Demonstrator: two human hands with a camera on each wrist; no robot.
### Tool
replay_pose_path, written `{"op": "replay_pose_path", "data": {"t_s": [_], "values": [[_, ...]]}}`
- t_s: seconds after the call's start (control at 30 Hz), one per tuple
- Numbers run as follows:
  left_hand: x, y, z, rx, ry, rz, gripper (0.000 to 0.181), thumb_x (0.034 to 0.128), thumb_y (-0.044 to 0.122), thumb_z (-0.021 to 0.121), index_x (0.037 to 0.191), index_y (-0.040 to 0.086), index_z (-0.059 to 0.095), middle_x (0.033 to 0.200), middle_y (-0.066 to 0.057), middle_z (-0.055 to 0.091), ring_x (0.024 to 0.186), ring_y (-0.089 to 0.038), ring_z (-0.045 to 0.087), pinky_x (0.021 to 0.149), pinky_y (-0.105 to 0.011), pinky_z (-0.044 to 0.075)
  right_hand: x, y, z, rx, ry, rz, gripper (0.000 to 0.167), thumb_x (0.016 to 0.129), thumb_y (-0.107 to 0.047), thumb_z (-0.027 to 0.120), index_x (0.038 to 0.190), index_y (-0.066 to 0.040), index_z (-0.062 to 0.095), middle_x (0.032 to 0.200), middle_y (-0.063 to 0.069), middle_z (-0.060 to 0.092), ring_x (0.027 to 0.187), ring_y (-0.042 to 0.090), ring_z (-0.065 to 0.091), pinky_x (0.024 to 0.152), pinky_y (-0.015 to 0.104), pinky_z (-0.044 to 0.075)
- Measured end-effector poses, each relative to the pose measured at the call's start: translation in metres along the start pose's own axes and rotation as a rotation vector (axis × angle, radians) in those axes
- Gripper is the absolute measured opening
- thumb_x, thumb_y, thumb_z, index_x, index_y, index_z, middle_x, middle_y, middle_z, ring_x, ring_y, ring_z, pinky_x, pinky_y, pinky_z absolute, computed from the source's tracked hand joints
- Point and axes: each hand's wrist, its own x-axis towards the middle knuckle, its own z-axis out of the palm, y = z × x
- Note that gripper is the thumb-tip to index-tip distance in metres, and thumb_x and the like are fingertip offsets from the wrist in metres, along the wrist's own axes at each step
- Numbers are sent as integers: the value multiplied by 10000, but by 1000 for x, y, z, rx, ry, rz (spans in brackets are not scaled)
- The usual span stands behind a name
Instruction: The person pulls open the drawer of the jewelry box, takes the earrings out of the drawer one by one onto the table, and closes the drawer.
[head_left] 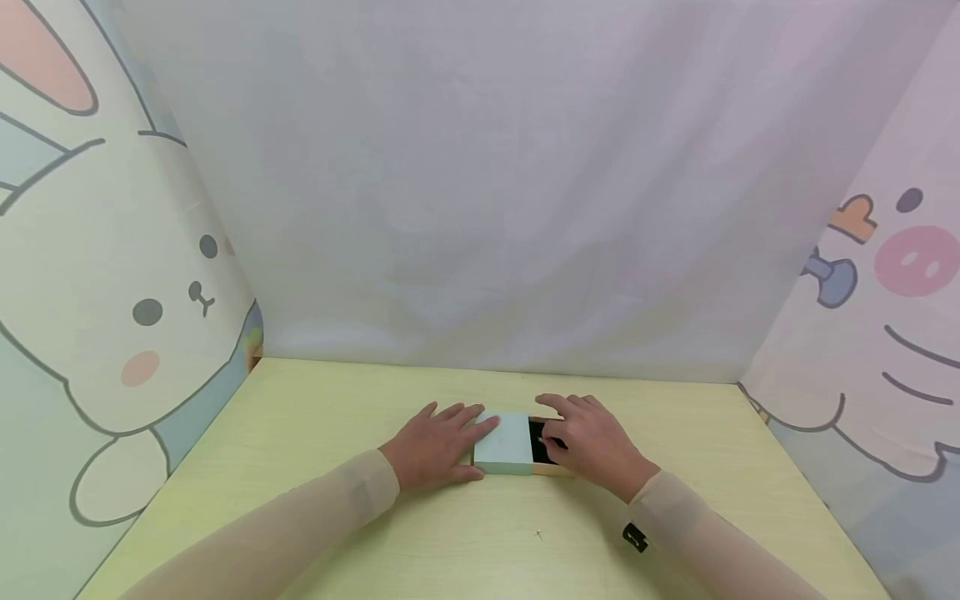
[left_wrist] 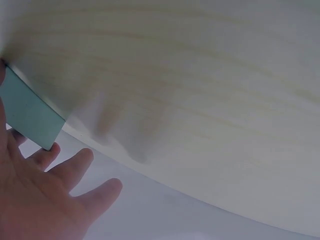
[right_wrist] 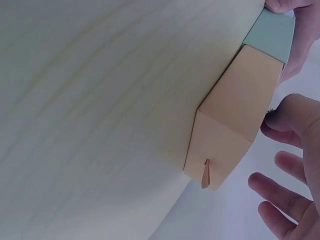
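Note:
A small drawer-style box has a mint-green sleeve (head_left: 502,437) and a peach drawer (right_wrist: 235,95) partly slid out to the right, lined in black (head_left: 537,450). My left hand (head_left: 435,446) rests at the sleeve's left end, its index finger laid over the top and its thumb by the near corner. Over the drawer, my right hand (head_left: 592,442) pinches a tiny dark-looking piece (right_wrist: 270,111) between thumb and index finger. Its exact kind is too small to tell. The other right fingers stand apart from the box.
On the pale wooden table (head_left: 375,542), a tiny pin-like piece (head_left: 538,533) lies in front of the box. A peach pull tab (right_wrist: 206,175) sticks out of the drawer's end. A small black object (head_left: 635,537) shows beside the right sleeve. A white curtain (head_left: 480,208) hangs behind.

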Motion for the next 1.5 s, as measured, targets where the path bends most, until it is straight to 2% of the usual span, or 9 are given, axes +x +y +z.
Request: {"op": "replay_pose_path", "data": {"t_s": [0.67,0.93,1.2,1.5], "values": [[1,-1,3,20,-3,1,857,1129,714,680,1842,316,422,1850,-36,546,1641,-294,637,1289,-686,570,1,0,-1,17,-19,13,209,877,-164,1032,827,-252,849,1414,66,838,961,211,787,878,399,658],[1,-1,4,25,19,15,862,1125,727,674,1834,302,433,1841,-60,556,1620,-317,657,1270,-699,579,1,-1,-4,21,7,3,222,846,-147,1047,823,-240,848,1397,69,842,932,201,777,875,399,666],[0,1,-1,20,6,7,850,1134,704,678,1841,304,425,1845,-42,552,1625,-302,653,1280,-684,577,2,-3,-7,23,15,-2,213,852,-140,1041,831,-235,852,1402,67,838,944,203,780,876,396,662],[2,0,4,25,0,0,863,1131,729,664,1848,321,411,1854,-42,540,1646,-294,635,1294,-683,567,1,-3,-10,13,8,2,210,852,-141,1042,833,-238,857,1400,66,840,949,203,783,883,397,668]]}}
